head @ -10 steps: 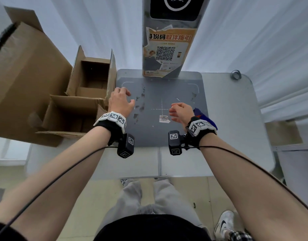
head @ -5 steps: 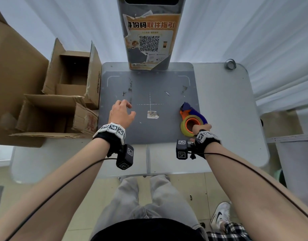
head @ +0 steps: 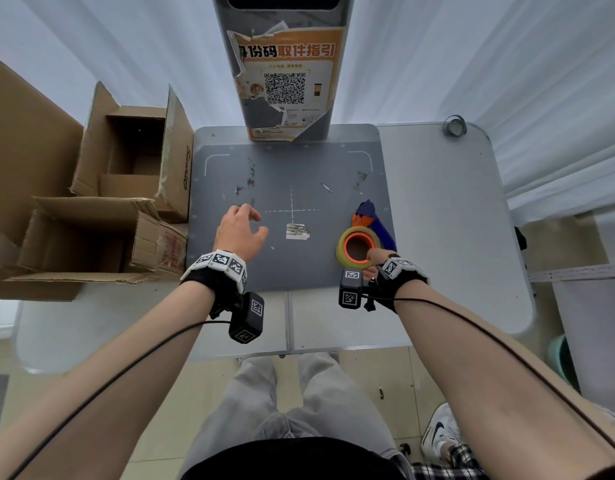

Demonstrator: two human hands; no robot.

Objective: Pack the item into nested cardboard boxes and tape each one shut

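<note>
Head view: one frame, looking down on your forearms and the worktop [head: 444, 216].
Left hand [head: 238, 232]: just left of frame centre, over the dark grey mat [head: 288, 168]; your fingers are loosely curled and spread, holding nothing. Whether the fingertips touch the mat cannot be told.
Right hand [head: 375, 259]: right of centre, mostly hidden behind your wrist band; the visible fingers curl round the near rim of the tape roll, so you have hold of the tape dispenser [head: 363, 237].
Tape dispenser: yellowish roll on an orange core, blue body pointing toward the upper right, at the right edge of the mat.
Small box [head: 91, 237]: middle left of frame, flaps open, touching the mat's left edge.
Second box [head: 136, 150]: directly above the small box in the frame, flaps open, interior in shadow.
Large box [head: 18, 143]: far left edge, only one brown wall visible.
Paper scrap [head: 296, 232]: stuck on the mat between your two hands, just below the dashed cross mark.
Kiosk post [head: 285, 71]: upper centre, carrying a torn orange poster with a QR code.
Tape ring [head: 455, 125]: small, upper right corner of the worktop, well apart from your hands.
Item to pack: cannot be identified in this frame.
</note>
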